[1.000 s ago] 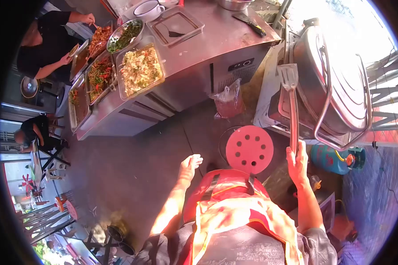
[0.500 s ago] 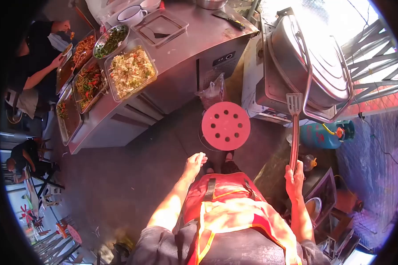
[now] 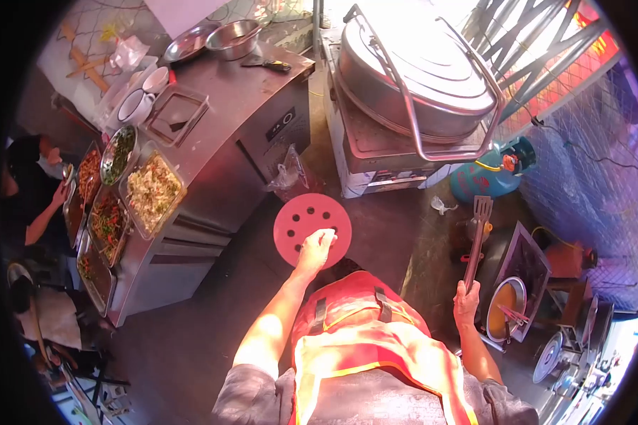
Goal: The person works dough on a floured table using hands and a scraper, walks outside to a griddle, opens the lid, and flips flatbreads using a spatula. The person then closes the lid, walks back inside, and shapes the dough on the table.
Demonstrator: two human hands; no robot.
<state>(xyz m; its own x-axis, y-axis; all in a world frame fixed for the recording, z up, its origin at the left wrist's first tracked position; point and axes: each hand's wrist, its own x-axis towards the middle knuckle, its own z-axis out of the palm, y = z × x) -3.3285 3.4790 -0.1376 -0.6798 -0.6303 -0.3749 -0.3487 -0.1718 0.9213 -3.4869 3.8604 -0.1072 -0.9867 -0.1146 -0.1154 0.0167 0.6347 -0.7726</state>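
My right hand [image 3: 466, 301] is wrapped round the handle of a long metal slotted turner [image 3: 475, 244]. Its slotted head points up and away from me, below the teal gas cylinder [image 3: 478, 177]. Above the round pink stool [image 3: 294, 216] is my left hand [image 3: 317, 248], its fingers curled together. Whether anything small is inside them is hidden. The stool top has a ring of holes. I cannot tell if the left hand touches it. A red apron [image 3: 361, 312] with orange edging covers my front.
A steel counter [image 3: 227, 134] carries food trays, including a pale chopped mix [image 3: 154, 193], plus bowls and a knife [image 3: 268, 64]. A large lidded steel pan [image 3: 411, 92] stands on a stove unit. At right sits a pot of orange liquid [image 3: 502, 315]. A person [image 3: 39, 191] stands beyond the trays.
My view has turned right, so the counter and pan sit further left. My left hand now overlaps the stool. The turner has moved from in front of the pan to below the gas cylinder.
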